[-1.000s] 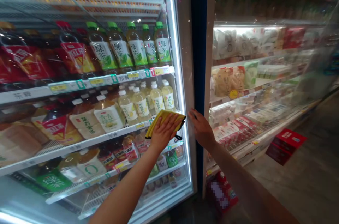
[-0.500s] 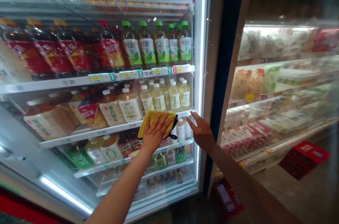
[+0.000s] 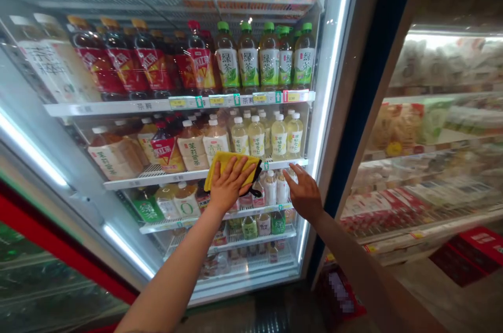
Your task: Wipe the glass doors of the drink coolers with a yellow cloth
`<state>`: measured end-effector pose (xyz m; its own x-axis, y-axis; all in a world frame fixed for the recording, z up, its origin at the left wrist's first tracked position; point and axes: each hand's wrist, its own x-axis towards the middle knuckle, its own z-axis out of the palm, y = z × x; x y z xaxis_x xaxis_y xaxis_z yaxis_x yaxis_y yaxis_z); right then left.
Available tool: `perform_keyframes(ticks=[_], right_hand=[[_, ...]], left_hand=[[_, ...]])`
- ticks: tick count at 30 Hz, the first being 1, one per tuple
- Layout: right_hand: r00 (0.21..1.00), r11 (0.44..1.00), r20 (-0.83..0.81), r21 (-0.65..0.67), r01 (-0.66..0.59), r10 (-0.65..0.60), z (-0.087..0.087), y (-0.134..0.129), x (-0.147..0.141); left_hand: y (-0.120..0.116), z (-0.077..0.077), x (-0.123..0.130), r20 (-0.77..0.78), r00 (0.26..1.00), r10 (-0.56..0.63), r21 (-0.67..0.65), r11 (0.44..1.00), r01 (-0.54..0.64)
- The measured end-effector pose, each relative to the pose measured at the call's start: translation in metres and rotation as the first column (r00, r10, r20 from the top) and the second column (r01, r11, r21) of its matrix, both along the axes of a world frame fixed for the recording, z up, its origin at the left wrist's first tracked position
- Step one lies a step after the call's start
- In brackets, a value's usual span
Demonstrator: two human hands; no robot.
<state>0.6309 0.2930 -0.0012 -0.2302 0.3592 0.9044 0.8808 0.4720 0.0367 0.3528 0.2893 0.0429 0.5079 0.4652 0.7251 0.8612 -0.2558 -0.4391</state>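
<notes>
My left hand [image 3: 230, 183] lies flat with fingers spread on a folded yellow cloth [image 3: 214, 168] with a black edge and loop. It presses the cloth against the glass front of a lit drinks fridge. Behind the cloth are white-labelled tea bottles [image 3: 216, 140] and bottles of pale yellow drink [image 3: 279, 136], partly hidden. My right hand [image 3: 305, 194] is raised by the right side of the glass, fingers apart and holding nothing. Whether its fingertips touch the glass I cannot tell.
Higher up stand green-capped tea bottles [image 3: 269, 57] and red-labelled bottles [image 3: 152, 63]. A bright light strip [image 3: 332, 76] and dark blue post [image 3: 373, 81] edge the fridge. Right of it is an open chilled display [image 3: 416, 178], with a red box [image 3: 469, 254] at lower right.
The view has swung left, so the fridge sits further right in it. Against the bottles, my left hand and cloth have shifted left. My right hand has shifted slightly left too.
</notes>
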Motion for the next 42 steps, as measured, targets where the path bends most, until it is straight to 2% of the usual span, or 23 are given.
perform_keyframes(ticks=[2,4,6,9,12,14,16,18,20,23,25,27,29,31,34,36,38,40,42], right_hand=[[1.000,1.000,-0.001,-0.021,-0.013,0.013,-0.003,-0.001,0.000],[1.000,0.999,0.006,-0.028,-0.018,0.019,-0.007,-0.002,-0.001],[1.000,1.000,0.007,-0.024,-0.018,0.019,-0.009,-0.003,-0.004],[1.000,1.000,-0.019,-0.011,-0.017,0.017,-0.010,-0.004,-0.008],[0.999,1.000,-0.042,-0.026,-0.016,0.015,-0.011,-0.006,-0.010],[0.999,0.999,-0.046,-0.049,-0.012,0.010,-0.012,-0.010,-0.012],[0.999,0.998,-0.043,-0.056,-0.011,0.009,-0.013,-0.015,-0.017],[0.999,0.999,-0.030,-0.045,-0.027,0.025,-0.012,-0.022,-0.025],[0.998,0.998,-0.011,-0.032,-0.056,0.056,-0.008,-0.027,-0.038],[0.997,0.997,-0.014,-0.013,-0.082,0.081,0.001,-0.032,-0.058],[0.996,0.997,-0.032,-0.003,-0.083,0.083,0.008,-0.034,-0.069],[0.996,0.997,-0.046,-0.013,-0.078,0.078,0.012,-0.037,-0.078],[0.996,0.996,-0.056,-0.051,-0.077,0.074,0.015,-0.040,-0.086],[0.995,0.991,-0.065,-0.098,-0.088,0.081,0.017,-0.044,-0.096],[0.991,0.986,-0.075,-0.122,-0.115,0.107,0.021,-0.047,-0.113],[0.990,0.987,-0.080,-0.101,-0.124,0.116,0.025,-0.047,-0.123],[0.989,0.989,-0.091,-0.088,-0.123,0.115,0.029,-0.046,-0.131],[0.989,0.987,-0.103,-0.107,-0.120,0.109,0.031,-0.046,-0.136],[0.988,0.981,-0.108,-0.150,-0.123,0.107,0.029,-0.047,-0.140]], left_hand=[[-0.008,-0.011,-0.009,0.031,0.998,0.045,0.011,0.999,-0.046],[-0.014,-0.025,-0.006,-0.035,0.999,0.038,-0.019,0.999,-0.038],[-0.014,-0.029,0.004,-0.130,0.992,0.003,-0.065,0.998,-0.012],[-0.010,-0.014,0.015,-0.229,0.971,-0.062,-0.114,0.993,0.036],[-0.013,0.004,0.001,-0.178,0.983,-0.049,-0.103,0.994,0.031],[-0.021,0.002,-0.017,-0.042,0.998,0.046,-0.057,0.997,-0.048],[-0.028,-0.010,-0.031,0.058,0.991,0.122,-0.034,0.992,-0.120],[-0.031,-0.023,-0.036,0.070,0.988,0.136,-0.040,0.990,-0.133],[-0.029,-0.026,-0.035,0.046,0.992,0.114,-0.056,0.992,-0.111],[-0.022,-0.010,-0.037,0.011,0.998,0.065,-0.066,0.996,-0.064],[-0.022,0.005,-0.049,0.011,0.999,0.048,-0.054,0.997,-0.047],[-0.027,0.012,-0.067,0.067,0.995,0.072,-0.013,0.997,-0.071],[-0.035,0.005,-0.082,0.151,0.981,0.122,0.036,0.991,-0.128],[-0.041,-0.010,-0.089,0.173,0.974,0.144,0.061,0.986,-0.157],[-0.040,-0.026,-0.086,0.045,0.993,0.105,0.045,0.993,-0.107],[-0.035,-0.021,-0.086,-0.051,0.997,0.064,0.025,0.998,-0.063],[-0.030,-0.007,-0.093,-0.101,0.995,0.026,0.020,1.000,-0.024],[-0.029,0.005,-0.108,-0.076,0.997,0.012,0.055,0.998,-0.008],[-0.032,0.005,-0.124,0.040,0.998,0.051,0.125,0.991,-0.055]])
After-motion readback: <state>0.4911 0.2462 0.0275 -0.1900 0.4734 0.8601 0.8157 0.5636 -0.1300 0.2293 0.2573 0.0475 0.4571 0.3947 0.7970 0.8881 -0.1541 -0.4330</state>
